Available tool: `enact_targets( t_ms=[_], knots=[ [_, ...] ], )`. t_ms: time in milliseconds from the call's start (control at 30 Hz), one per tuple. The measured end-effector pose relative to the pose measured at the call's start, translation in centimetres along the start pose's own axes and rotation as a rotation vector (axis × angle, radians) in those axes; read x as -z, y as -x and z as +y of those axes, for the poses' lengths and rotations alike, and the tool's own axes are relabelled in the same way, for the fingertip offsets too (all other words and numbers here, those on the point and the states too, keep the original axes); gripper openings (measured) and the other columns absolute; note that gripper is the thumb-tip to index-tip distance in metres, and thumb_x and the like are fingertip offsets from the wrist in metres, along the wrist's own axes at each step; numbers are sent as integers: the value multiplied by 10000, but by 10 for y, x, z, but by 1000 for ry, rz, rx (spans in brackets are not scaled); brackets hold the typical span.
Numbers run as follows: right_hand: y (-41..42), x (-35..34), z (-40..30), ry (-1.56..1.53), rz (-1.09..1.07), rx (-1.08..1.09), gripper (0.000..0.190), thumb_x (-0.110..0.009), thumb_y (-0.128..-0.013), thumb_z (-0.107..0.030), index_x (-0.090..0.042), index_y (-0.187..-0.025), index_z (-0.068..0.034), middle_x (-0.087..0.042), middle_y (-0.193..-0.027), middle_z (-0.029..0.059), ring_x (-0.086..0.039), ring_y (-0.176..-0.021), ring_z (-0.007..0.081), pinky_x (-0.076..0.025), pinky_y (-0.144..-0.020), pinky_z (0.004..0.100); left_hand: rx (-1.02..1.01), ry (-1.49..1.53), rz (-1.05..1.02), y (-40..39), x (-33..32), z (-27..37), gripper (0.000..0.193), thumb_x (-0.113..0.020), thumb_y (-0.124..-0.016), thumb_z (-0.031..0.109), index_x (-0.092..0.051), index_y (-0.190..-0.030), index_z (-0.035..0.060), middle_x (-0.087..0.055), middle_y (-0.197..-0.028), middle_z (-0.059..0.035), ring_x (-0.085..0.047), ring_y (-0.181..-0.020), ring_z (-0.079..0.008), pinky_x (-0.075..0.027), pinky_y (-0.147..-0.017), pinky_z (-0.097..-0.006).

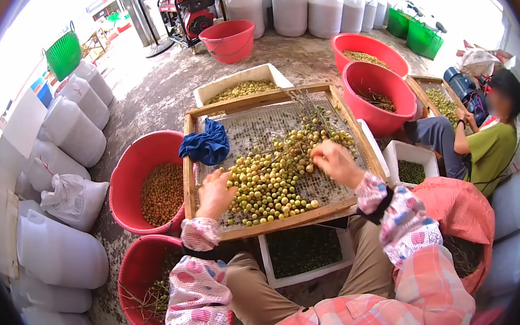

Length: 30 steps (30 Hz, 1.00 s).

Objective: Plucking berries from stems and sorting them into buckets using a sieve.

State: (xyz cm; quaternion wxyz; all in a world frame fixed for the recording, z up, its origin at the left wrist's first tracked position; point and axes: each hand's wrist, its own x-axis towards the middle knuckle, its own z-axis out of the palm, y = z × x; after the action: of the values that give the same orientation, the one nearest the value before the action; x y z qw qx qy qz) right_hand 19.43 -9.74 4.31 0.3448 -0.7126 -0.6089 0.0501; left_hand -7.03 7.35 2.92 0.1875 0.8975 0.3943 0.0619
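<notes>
A wood-framed wire mesh screen [266,229] lies before me, bearing a heap of small round yellow-green fruits [266,180]. At the heap's left edge is my left hand [216,194], its thumb and fingers apart and no fruit visible in it. My right hand [337,163] reaches to the heap's right side, its curled fingertips against fruits on thin twigs [316,117]. Whether it grips one cannot be made out. A crumpled blue cloth [205,141] hangs over the screen's left rail. Beneath the front rail, a white foam box [310,276] contains small dark green fruits.
Red tubs [122,187] [128,264] stand at my left, with more red tubs [376,93] at the far right. Behind the screen sits a foam box of fruits [276,75]. A person [492,144] works at the right. White drums [74,131] line the left side.
</notes>
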Motion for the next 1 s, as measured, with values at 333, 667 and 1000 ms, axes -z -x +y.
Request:
enact_targets(
  t_ms=[333, 667, 1000],
  knots=[
    [-54, -27, 41, -74, -10, -115, 195, -535, -746, -181, -632, -813, -27, -619, -785, 139, -594, -735, 273, -463, -661, 365, -176, -95, 213, -25, -64, 67, 158, -538, -732, 104, -619, -867, 92, -587, -874, -97, -522, -927, -260, -263, -918, -497],
    [-67, 52, -17, -183, 40, 44, 184, -584, -745, -149, -617, -841, 5, -599, -719, 120, -584, -647, 197, -445, -594, 300, -264, 508, 423, -28, -37, 109, 315, -631, -731, 161, -552, -1015, 49, -561, -984, -143, -534, -928, -279, -420, -797, -376],
    [-56, 48, -42, -1000, -94, -291, 188, -526, -859, -135, -548, -992, -4, -615, -791, 64, -618, -667, 120, -513, -550, 219, 11, 1570, 91, -14, -35, 109, 349, -480, -886, 249, -457, -1171, 50, -533, -1054, -45, -535, -887, -123, -440, -755, -268]
  ],
)
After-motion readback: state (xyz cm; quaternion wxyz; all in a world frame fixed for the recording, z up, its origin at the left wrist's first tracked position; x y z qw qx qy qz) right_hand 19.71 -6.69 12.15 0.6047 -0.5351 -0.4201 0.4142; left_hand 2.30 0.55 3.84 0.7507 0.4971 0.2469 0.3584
